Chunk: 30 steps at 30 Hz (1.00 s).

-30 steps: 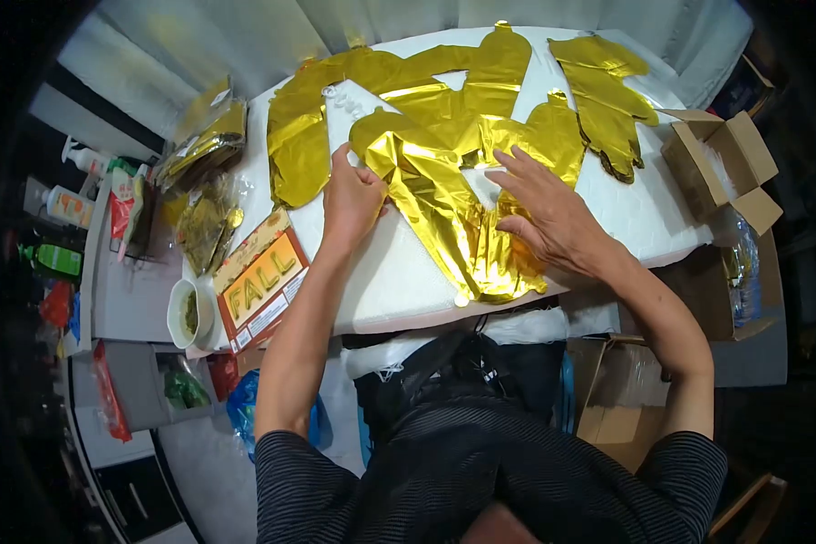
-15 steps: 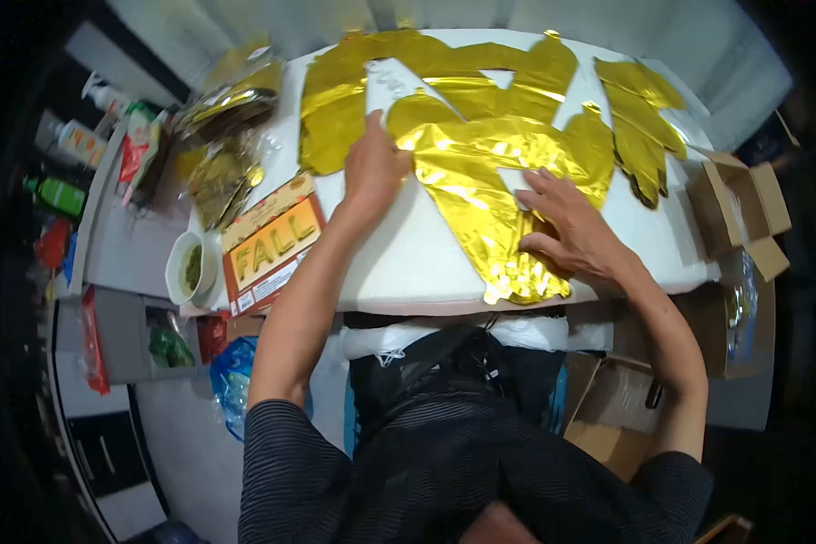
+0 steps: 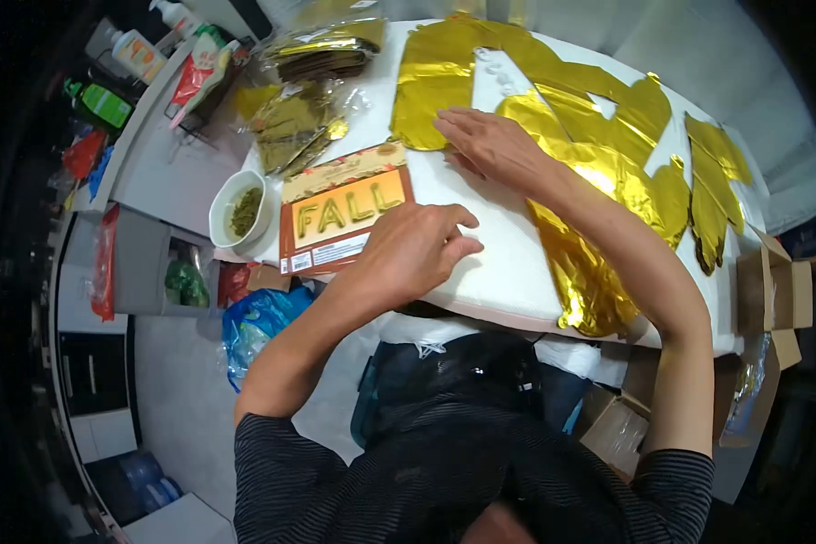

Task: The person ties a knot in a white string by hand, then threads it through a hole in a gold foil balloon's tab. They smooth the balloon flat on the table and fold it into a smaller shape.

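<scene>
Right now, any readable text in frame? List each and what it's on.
"FALL": gold letters on the orange card pack by the left hand.
White label strip at the pack's lower edge: print too small to read.
Bottles on the shelf at upper left: labels blurred, unreadable.
Gold foil balloons under the right hand: no print visible.

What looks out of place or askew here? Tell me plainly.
The crumpled gold foil balloon hangs off the table's near edge by the right forearm. The FALL package lies at a slant, one corner past the edge. The left hand rests beside it; the right hand presses the foil.
</scene>
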Motion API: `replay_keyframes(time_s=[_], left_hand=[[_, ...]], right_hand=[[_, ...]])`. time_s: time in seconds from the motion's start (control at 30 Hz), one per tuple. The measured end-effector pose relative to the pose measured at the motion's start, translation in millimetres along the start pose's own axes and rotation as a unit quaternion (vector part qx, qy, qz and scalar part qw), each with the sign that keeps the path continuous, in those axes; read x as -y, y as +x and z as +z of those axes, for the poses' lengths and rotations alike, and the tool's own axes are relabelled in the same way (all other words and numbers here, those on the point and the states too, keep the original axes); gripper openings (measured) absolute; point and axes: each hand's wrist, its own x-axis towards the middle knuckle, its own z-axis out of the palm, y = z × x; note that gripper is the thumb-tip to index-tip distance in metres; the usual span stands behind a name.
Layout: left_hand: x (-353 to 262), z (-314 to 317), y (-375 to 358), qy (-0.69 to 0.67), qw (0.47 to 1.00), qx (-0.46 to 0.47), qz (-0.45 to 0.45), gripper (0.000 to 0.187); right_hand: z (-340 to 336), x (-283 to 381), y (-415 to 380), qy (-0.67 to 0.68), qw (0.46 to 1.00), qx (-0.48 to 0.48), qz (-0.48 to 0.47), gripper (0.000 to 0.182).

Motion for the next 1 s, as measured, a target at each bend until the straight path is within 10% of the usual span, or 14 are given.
replay_keyframes(time_s=[0.07, 0.2, 0.53, 0.63, 1.0], left_hand=[[17, -7, -1, -0.041, 0.998, -0.037, -0.007, 0.027], [53, -25, 7, -0.043, 0.992, -0.099, -0.059, 0.029], [114, -39, 84, 0.068, 0.976, -0.173, -0.116, 0.065], [130, -35, 111, 0.13, 0.951, -0.279, -0.002, 0.054], [147, -48, 145, -0.041, 0.981, -0.158, -0.104, 0.023]], right_hand=[[12, -5, 15, 0.002, 0.969, 0.234, 0.083, 0.032], [29, -16, 12, -0.007, 0.99, 0.143, -0.001, 0.022], [35, -37, 35, 0.212, 0.916, 0.066, 0.335, 0.024], [35, -40, 36, 0.251, 0.898, 0.074, 0.355, 0.024], [29, -57, 41, 0.323, 0.865, 0.08, 0.376, 0.029]])
